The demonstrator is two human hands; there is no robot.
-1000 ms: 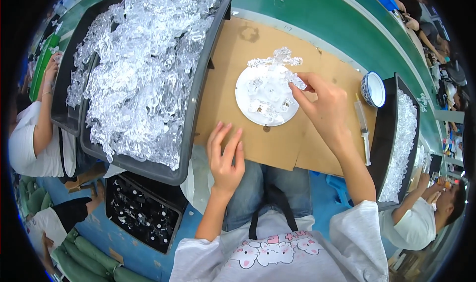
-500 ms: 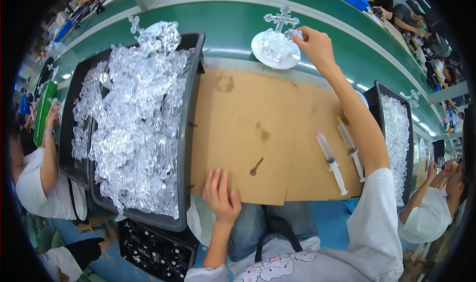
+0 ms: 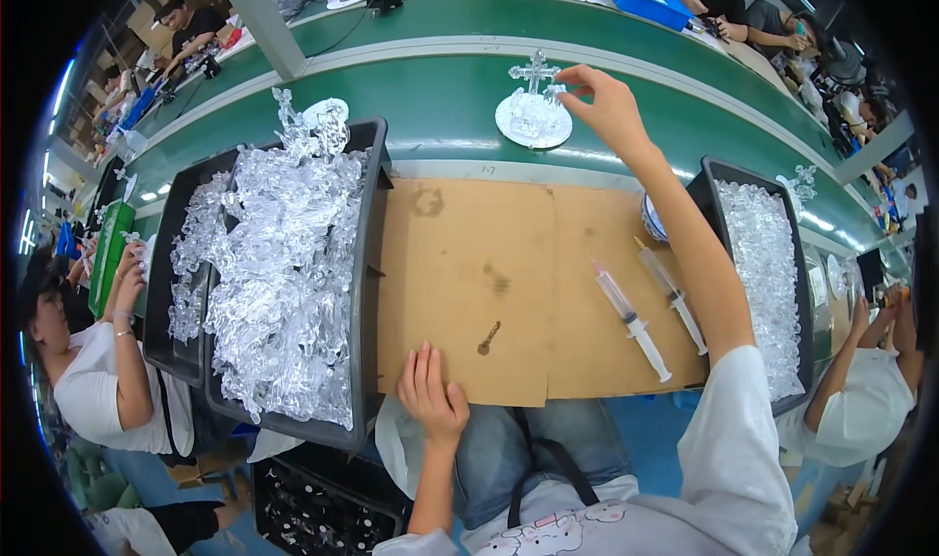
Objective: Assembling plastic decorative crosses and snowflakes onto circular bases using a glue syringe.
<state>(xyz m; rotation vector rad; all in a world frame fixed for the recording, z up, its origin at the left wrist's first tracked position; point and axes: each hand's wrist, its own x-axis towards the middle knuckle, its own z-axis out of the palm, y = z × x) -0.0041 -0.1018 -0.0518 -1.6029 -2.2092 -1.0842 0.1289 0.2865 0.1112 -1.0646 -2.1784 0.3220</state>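
My right hand (image 3: pixel 608 108) is stretched far forward over the green conveyor belt (image 3: pixel 430 106). Its fingertips touch a clear plastic cross piece standing on a white round disc (image 3: pixel 533 116); I cannot tell whether the fingers still grip it. My left hand (image 3: pixel 430 395) lies flat on the near edge of the brown cardboard sheet (image 3: pixel 489 282), fingers together, holding nothing. Two syringes (image 3: pixel 646 307) lie on the cardboard at the right.
A black tray (image 3: pixel 367 263) heaped with clear plastic parts stands at the left, another black tray (image 3: pixel 714 204) of clear pieces at the right. A small round tin (image 3: pixel 653 222) sits by my right forearm. Other people work on both sides and across the belt.
My right hand carried the disc with the clear piece from the cardboard forward onto the green belt, where it now stands. The left hand stayed on the cardboard's near edge.
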